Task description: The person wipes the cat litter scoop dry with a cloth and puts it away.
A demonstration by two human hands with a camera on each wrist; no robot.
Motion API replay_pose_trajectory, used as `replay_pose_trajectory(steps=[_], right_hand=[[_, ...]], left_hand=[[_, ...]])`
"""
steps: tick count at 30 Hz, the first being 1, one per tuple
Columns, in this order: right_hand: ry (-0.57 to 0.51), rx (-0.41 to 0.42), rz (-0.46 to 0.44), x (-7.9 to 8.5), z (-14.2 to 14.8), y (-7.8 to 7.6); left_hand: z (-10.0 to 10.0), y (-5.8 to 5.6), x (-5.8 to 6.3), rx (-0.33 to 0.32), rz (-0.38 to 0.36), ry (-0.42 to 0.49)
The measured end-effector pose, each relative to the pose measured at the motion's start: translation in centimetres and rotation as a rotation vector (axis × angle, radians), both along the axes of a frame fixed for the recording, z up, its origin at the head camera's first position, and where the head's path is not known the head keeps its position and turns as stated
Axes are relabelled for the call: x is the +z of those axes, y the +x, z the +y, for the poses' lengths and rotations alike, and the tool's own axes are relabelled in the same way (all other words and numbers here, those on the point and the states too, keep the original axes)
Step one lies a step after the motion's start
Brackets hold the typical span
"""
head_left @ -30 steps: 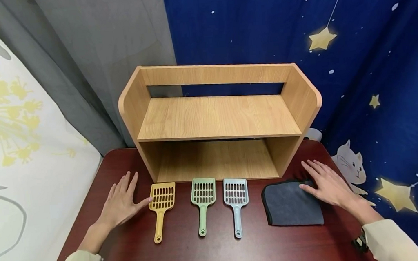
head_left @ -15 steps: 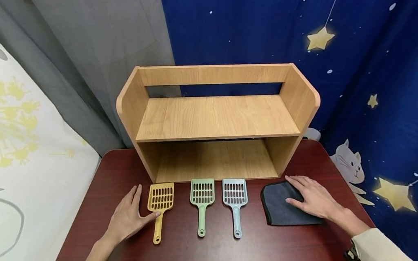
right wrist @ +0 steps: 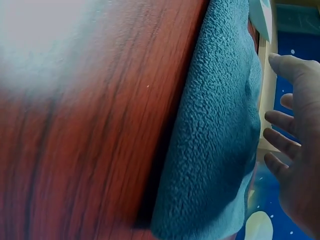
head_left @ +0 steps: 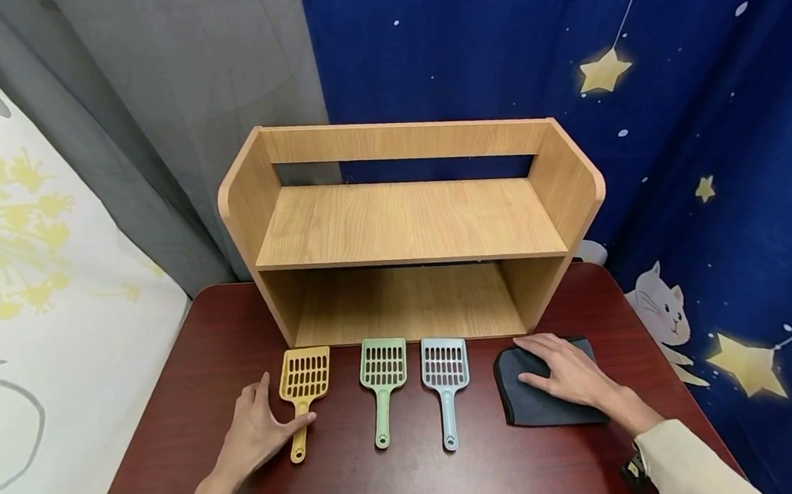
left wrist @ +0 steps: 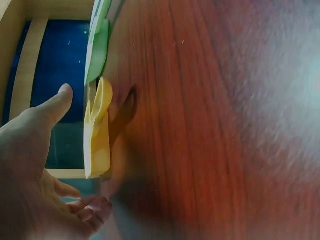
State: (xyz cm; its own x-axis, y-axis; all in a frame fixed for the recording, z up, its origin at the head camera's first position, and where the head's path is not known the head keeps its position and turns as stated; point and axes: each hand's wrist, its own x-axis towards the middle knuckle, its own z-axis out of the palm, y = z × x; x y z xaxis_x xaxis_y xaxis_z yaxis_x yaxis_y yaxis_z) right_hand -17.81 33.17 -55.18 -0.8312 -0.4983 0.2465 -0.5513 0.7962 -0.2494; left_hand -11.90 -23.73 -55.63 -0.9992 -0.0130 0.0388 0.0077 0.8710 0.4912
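At lower left, the left hand (head_left: 257, 431), thumb spread wide, crosses over the yellow litter scoop (head_left: 301, 402); at lower right, the loosely extended right hand (head_left: 563, 373) covers grey cloth (head_left: 523, 401). Red-brown table (head_left: 387, 488); star-printed blue curtain (head_left: 457, 48), upper right.

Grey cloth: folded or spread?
Folded: the dark grey cloth shows a thick, rounded near edge without trim in the right wrist view, whereas its left edge carries black trim.

Gray curtain (head_left: 214, 67) beside blue starry curtain (head_left: 457, 48), behind reddish-brown table (head_left: 401, 483)
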Motion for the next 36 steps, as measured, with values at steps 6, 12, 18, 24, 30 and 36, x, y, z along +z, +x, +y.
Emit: replay_pose_trajectory(steps=[6,12,18,24,30,36], right_hand=[[-0.036,0.016,-0.076,-0.5,-0.5,-0.9],[-0.025,0.022,-0.119,-1.3,-0.5,-1.5],[-0.042,0.065,-0.075,-1.8,-0.6,-2.0],[-0.056,0.076,-0.131,-1.5,-1.1,-2.1],[-0.056,0.112,-0.179,-1.2,-1.2,-2.2],[-0.073,0.15,-0.209,-0.4,-1.0,-2.3]], left_hand=[[0.7,0.6,-0.3,0.026,0.008,0.03],[1.3,0.7,-0.8,0.021,-0.021,0.046],[1.6,0.6,-0.9,0.031,-0.033,0.056],[1.7,0.5,-0.9,0.055,-0.045,0.053],[1.6,0.6,-0.9,0.055,-0.036,0.05],[1.4,0.6,-1.0,0.056,-0.01,0.097]])
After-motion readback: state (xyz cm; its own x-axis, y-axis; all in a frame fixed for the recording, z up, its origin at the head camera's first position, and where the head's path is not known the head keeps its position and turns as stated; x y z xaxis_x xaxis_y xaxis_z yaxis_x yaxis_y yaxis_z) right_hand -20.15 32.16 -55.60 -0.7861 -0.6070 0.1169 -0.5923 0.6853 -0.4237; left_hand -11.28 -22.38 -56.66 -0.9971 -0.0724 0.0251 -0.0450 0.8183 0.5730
